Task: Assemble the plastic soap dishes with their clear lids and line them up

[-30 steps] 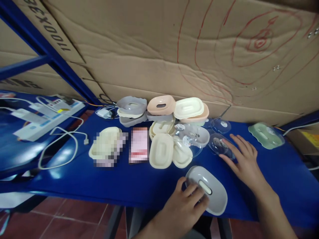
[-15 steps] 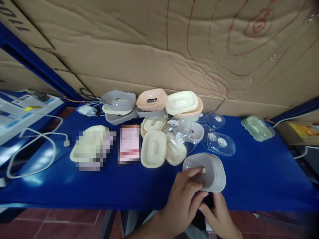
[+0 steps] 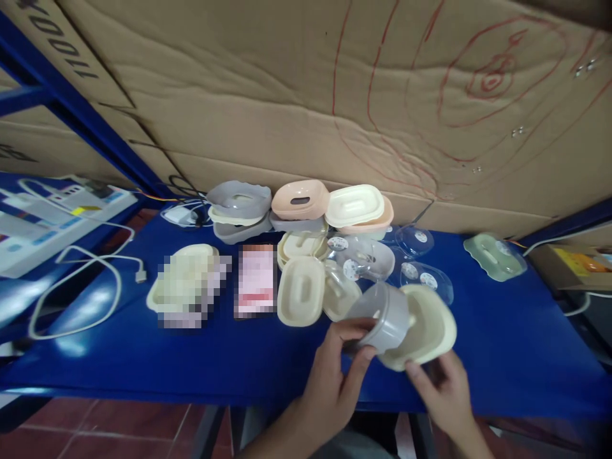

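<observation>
My left hand (image 3: 342, 366) grips a grey plastic soap box (image 3: 382, 319), tilted on its side, thumb at its near edge. My right hand (image 3: 440, 386) pinches the near rim of a cream soap box (image 3: 433, 325) beside it; the grey box overlaps its left part. Both are held over the front of the blue table. Just to the left lie a cream soap dish insert (image 3: 300, 291) and another cream dish (image 3: 340, 293) under a clear cover. Clear lids with round stickers (image 3: 425, 280) lie behind my hands.
Grey, peach and cream soap boxes (image 3: 300, 199) are stacked along the cardboard wall (image 3: 248, 95). A blurred-out phone (image 3: 255, 280) and a pixelated stack (image 3: 184, 287) sit left. A green dish (image 3: 495, 256) lies far right, a white cable (image 3: 122, 287) far left.
The grey soap box has been tipped and shifted slightly left in my left hand. A cream soap box now shows in my right hand, which has moved right. The view has shifted slightly.
</observation>
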The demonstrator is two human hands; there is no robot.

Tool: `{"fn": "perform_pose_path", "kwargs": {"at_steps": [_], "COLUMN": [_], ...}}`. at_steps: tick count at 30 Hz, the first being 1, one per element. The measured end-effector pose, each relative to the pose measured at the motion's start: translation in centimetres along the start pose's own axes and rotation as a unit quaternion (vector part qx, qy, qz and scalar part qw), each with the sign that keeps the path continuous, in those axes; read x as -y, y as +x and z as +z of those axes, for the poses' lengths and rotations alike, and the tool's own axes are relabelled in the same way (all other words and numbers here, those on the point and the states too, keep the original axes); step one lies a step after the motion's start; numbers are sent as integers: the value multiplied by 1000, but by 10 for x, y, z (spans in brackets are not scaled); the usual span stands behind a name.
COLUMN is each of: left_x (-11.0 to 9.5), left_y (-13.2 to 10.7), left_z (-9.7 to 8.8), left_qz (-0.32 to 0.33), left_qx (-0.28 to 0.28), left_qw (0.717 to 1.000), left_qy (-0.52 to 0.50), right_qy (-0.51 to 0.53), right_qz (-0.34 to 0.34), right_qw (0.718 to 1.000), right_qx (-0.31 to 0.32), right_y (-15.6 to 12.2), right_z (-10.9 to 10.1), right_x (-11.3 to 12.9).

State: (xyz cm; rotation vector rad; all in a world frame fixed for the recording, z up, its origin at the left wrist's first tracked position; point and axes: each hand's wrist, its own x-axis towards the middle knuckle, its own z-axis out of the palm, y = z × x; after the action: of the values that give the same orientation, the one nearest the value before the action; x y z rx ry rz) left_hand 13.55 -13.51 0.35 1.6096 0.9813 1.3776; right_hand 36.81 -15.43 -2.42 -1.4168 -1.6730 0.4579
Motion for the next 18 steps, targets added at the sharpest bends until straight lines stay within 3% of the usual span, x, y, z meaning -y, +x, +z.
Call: {"fn": "perform_pose_path", "kwargs": {"at_steps": [2,5,8,10,12,14,18], "left_x": [-4,-13,-19,-19,-16,-12,-4], "left_y": [17,40,53,57,61,68,98], "left_z": [-9,-17,-14,-10,-6,-1,13], "left_qz": [90,239,320,344,360,371,386], "left_qx": [43,109,153,167,174,183,213], "left_qw": [989,922,846,818,800,788,765], "left_qy": [105,283,398,430,447,456,470], "right_qy": [1,-16,-89,-180,-261,-303,-329], "right_qz": [37,58,38,-2,-27,-6,51], "right_qw": [999,994,994,984,962,944,927], "right_qx": [12,95,52,-12,-77,-134,-173], "right_y": [36,96,145,169,184,189,173], "right_z": [-17,-36,-51,-67,-89,-116,-161], "right_x": [-4,-18,-42,-66,-93,-122,-168]}}
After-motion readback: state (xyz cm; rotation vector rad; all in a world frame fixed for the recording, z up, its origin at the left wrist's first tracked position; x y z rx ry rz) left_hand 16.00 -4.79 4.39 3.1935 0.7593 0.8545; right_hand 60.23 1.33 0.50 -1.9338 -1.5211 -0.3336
